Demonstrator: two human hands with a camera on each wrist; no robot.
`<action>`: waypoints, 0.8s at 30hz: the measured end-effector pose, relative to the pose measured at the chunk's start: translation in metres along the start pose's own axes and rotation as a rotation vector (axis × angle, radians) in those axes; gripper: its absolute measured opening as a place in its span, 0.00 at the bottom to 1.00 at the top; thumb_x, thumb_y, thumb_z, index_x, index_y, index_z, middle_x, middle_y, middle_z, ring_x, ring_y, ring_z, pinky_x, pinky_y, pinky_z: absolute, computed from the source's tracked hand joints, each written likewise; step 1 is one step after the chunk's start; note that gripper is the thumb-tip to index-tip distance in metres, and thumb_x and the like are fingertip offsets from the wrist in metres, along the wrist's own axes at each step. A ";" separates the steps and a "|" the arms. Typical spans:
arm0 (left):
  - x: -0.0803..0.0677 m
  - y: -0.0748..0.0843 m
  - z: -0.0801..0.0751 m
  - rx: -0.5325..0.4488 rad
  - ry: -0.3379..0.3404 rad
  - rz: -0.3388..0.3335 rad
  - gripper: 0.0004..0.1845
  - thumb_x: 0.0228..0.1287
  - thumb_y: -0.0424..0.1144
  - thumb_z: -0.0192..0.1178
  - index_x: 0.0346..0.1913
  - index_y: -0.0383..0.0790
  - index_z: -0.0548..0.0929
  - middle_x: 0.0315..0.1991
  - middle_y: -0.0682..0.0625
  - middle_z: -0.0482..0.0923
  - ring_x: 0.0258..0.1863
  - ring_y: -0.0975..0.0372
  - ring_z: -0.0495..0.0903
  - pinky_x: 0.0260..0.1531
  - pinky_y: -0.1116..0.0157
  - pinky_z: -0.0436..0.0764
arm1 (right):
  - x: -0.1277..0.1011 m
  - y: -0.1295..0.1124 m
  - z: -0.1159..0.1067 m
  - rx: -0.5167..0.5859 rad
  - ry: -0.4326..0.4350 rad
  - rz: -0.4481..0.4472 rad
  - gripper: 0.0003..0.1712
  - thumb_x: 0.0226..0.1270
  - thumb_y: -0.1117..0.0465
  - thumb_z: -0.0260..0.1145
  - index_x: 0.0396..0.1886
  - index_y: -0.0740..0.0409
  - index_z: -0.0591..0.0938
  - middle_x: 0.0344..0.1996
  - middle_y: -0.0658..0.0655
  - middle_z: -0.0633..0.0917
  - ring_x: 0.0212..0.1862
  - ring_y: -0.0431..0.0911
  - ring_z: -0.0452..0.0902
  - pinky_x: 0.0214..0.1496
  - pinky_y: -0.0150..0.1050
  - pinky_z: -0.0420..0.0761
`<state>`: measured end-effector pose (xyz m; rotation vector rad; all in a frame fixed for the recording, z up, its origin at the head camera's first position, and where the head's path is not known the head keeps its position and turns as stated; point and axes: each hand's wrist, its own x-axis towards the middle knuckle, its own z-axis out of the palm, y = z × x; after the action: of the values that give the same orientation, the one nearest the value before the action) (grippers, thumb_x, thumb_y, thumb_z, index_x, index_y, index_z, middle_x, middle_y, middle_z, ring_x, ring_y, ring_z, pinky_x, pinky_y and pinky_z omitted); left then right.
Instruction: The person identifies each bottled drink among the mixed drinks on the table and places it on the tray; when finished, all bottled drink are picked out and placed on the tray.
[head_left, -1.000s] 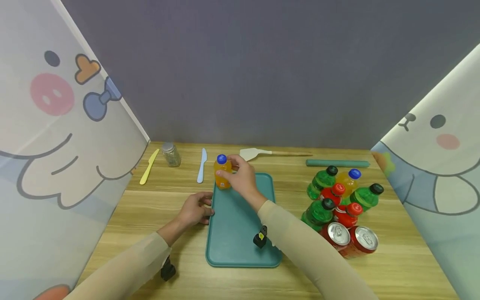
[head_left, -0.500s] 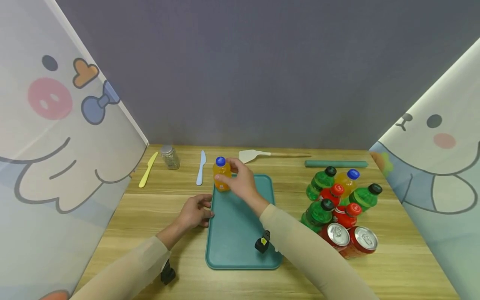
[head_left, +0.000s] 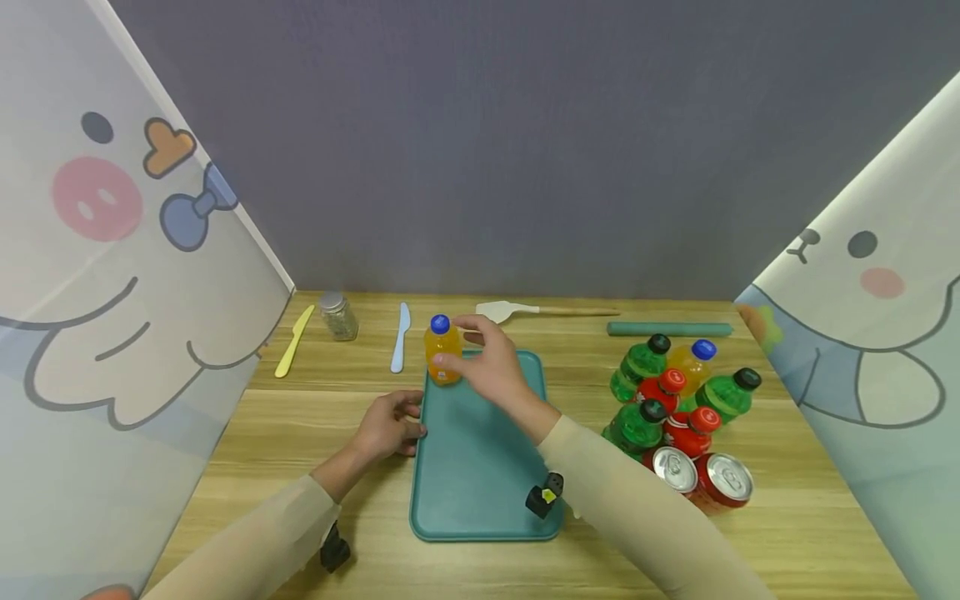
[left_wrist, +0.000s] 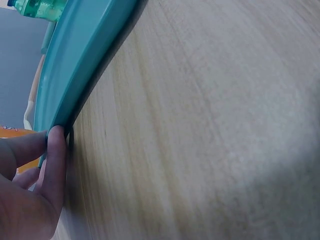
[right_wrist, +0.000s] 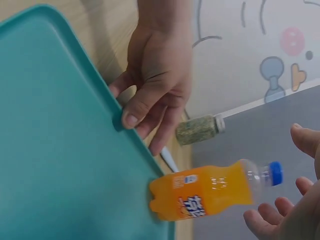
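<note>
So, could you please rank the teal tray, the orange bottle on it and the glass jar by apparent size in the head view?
1. Teal tray, by far the largest.
2. Orange bottle, standing on the tray's far left corner.
3. Glass jar, a little smaller than the bottle; it sits slightly farther back, so that margin is unsure.

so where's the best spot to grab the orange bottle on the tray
Grip the orange bottle round its wide body, below the blue cap. It stands upright in the far left corner of the teal tray, so probably come from its right, where the right hand hovers open; the left hand holds the tray's left rim.
</note>
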<state>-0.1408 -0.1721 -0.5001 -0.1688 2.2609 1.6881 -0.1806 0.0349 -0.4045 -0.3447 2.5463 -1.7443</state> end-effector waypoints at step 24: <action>0.001 -0.003 -0.002 0.027 -0.015 0.016 0.33 0.60 0.19 0.66 0.71 0.30 0.72 0.49 0.37 0.76 0.31 0.58 0.82 0.25 0.57 0.90 | -0.087 -0.021 -0.134 0.000 0.064 -0.217 0.29 0.61 0.67 0.77 0.62 0.56 0.80 0.59 0.48 0.81 0.60 0.51 0.78 0.53 0.39 0.87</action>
<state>-0.1411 -0.1749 -0.5025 -0.1319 2.2784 1.6609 -0.1127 0.1684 -0.3440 -0.5960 2.6400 -1.8525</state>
